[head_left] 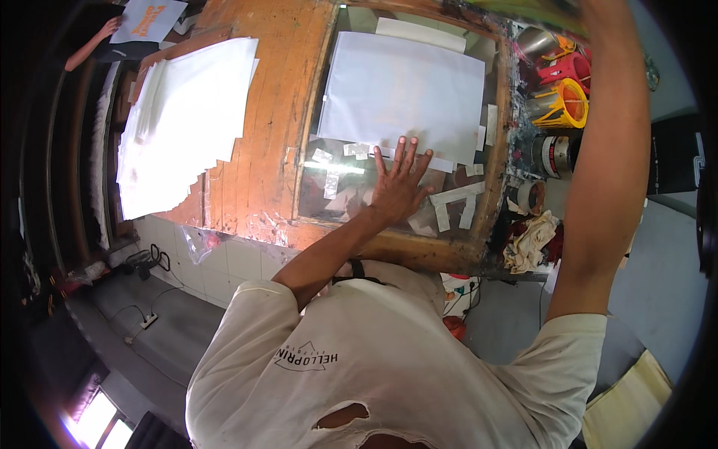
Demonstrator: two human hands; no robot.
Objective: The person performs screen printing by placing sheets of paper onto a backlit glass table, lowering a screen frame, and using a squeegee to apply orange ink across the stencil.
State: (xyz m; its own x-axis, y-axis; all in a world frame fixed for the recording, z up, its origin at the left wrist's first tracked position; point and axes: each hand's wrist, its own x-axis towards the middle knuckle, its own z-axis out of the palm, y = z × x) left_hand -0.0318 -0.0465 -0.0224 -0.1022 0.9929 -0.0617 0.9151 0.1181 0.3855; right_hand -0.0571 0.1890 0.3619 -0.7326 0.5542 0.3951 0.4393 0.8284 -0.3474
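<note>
Two hands are ours: our left hand (pixel 396 187) lies flat, fingers (pixel 404 153) spread wide on the glass panel (pixel 329 202), fingertips touching the lower edge of the white sheet (pixel 407 93). Beyond our fingers, tape strips (pixel 456 206) lie nearby. Our right arm (pixel 609 150) rises past the picture's top edge, so we cannot tell its fingers' state.
</note>
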